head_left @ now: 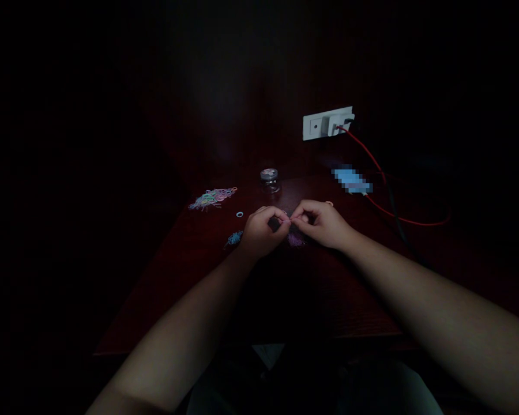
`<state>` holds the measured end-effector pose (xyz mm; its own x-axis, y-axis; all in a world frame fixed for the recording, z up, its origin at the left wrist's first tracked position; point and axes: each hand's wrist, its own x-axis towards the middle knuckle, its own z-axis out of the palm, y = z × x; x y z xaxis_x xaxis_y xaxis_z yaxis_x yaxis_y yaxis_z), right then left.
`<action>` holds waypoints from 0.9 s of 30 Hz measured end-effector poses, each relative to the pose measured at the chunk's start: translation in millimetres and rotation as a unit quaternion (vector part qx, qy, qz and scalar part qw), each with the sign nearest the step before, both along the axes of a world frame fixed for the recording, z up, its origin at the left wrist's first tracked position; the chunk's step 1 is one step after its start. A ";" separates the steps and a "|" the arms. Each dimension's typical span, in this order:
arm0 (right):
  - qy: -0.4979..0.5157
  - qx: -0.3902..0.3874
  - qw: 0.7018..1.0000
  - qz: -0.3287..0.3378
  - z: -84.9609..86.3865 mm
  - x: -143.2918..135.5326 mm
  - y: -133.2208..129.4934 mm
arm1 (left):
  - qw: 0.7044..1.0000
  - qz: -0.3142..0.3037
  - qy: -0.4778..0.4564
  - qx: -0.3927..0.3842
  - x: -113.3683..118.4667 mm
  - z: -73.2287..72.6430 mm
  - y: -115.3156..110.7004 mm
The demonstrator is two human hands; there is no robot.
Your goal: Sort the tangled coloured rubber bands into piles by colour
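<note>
My left hand [263,231] and my right hand [322,223] meet over the dark red table, fingertips nearly touching. Between them they pinch a thin pinkish-purple hair tie [286,221], small and partly covered by the fingers. Just below the fingertips lies a bunch of purple hair ties [296,239]. Beside my left wrist is a bunch of blue hair ties [234,238], partly hidden by the hand. A single light blue hair tie [239,214] rests farther back, and an orange one [329,203] shows behind my right hand.
A mixed heap of coloured hair ties [211,199] lies at the table's left edge. Behind my hands stands a small clear lidded jar [270,180]. At right, a pixelated blue object [352,180] joins a red cable [374,155] running to a wall socket [315,126]. Surroundings are very dark.
</note>
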<state>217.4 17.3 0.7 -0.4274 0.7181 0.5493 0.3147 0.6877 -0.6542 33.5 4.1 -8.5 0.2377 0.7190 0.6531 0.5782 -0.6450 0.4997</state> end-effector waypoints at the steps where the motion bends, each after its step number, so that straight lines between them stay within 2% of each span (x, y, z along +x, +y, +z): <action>1: 0.000 -0.001 1.000 0.001 0.3 0.0 -0.2 | 1.000 0.000 -0.002 -0.001 -0.1 0.0 -0.1; 15: 0.016 -0.016 1.000 0.000 1.1 0.1 -0.6 | 1.000 0.003 -0.004 0.003 -1.6 -0.3 1.3; 27: 0.089 -0.077 0.993 0.024 -3.6 -1.9 3.7 | 1.000 -0.005 -0.006 0.010 -1.9 1.0 0.1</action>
